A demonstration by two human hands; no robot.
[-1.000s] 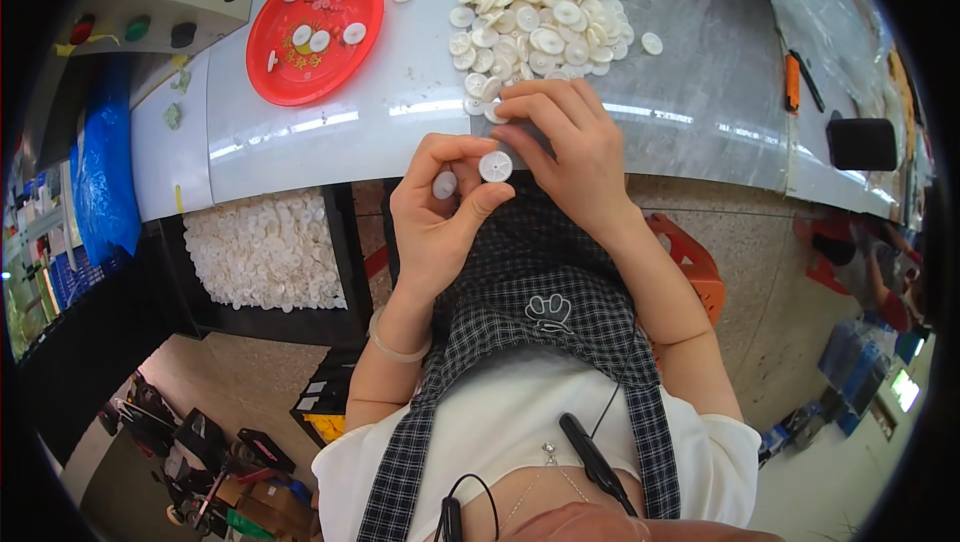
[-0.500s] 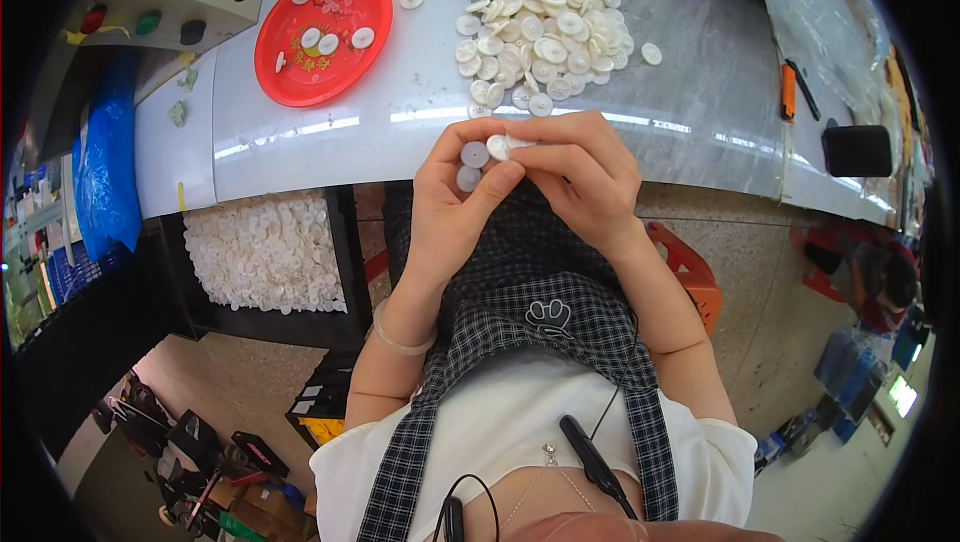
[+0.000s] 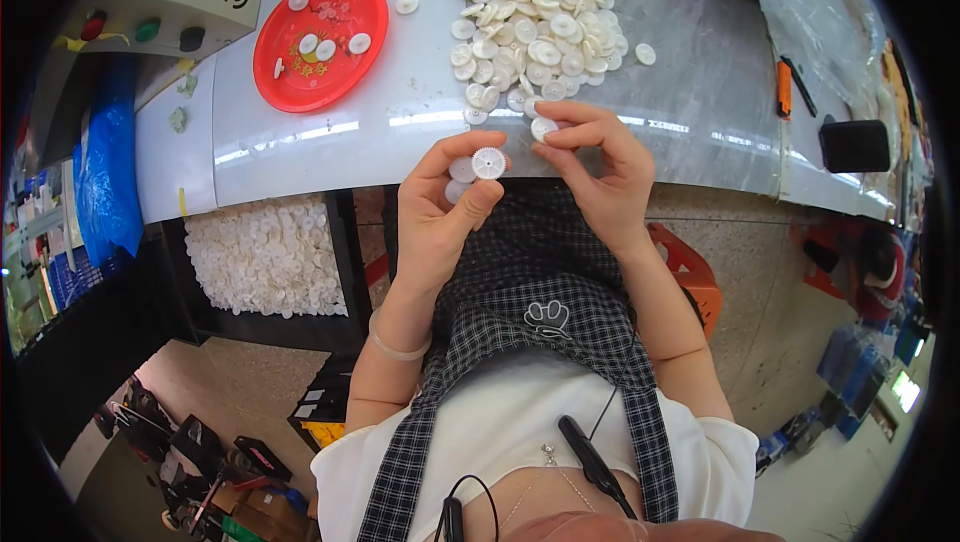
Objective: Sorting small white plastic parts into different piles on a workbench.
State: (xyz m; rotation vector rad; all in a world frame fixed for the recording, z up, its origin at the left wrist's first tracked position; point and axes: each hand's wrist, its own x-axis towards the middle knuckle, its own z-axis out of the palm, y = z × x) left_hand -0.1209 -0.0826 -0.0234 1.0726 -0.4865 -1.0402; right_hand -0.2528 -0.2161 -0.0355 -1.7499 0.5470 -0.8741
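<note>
Several white plastic gears sit in my left hand. One of them is pinched face-up between thumb and fingertips, and the others rest behind it against the fingers. My right hand pinches a single white gear between thumb and forefinger, just short of the pile. Beyond the hands a large heap of white gears spreads over the grey table. A red plate with several white gears on it stands to the left of the heap. Single gears lie loose beside the plate and to the right of the heap.
Below the table's left part, a black bin holds many small white pieces. A grey machine with coloured buttons stands at the far left. An orange cutter and a black phone lie at the right. Another person sits far right.
My hands have moved apart. The right has gone up and right with one gear; the left has shifted slightly left and now shows a toothed gear flat in its pinch.
</note>
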